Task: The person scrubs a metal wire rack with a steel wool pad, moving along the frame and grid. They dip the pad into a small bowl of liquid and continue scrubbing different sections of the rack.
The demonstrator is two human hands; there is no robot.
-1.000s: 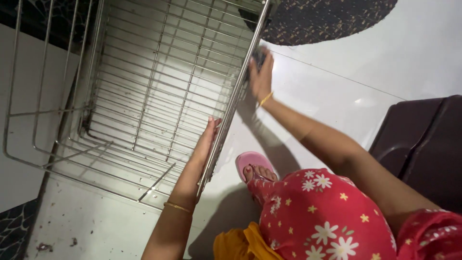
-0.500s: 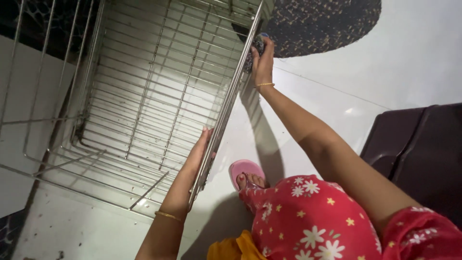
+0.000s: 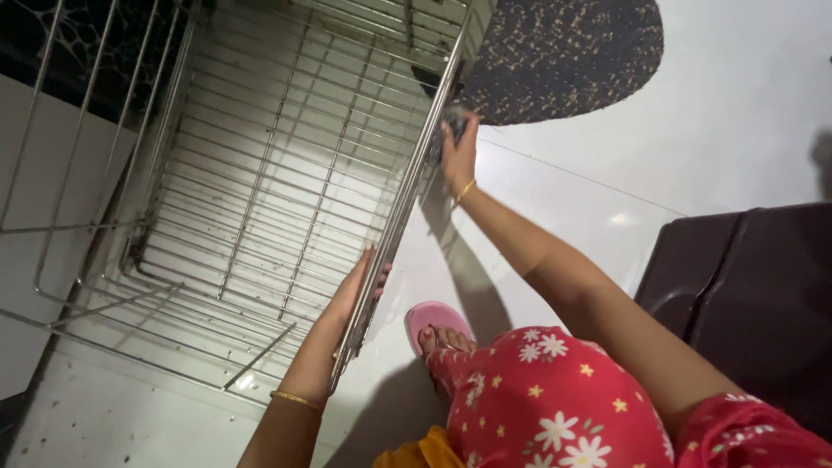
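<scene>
Wire basket [image 3: 260, 173] is open on top, its grid floor bare, so there's room to reach in from above. Its near side rail [image 3: 407, 191] is taken at 2 spots: left hand [image 3: 351, 295] low down, right hand [image 3: 458, 152] w/ a scrubber [image 3: 449, 121] higher up. Right of the rail, white floor [image 3: 607, 130] is open btwn the dark speckled mat [image 3: 563, 52], pink slipper [image 3: 433, 321] and dark stool [image 3: 745, 303].

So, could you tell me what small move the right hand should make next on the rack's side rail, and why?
Probably slide the scrubber toward the near end of the wire rack. The right hand presses it on the rail's far end, while the left hand steadies the nearer part.
</scene>
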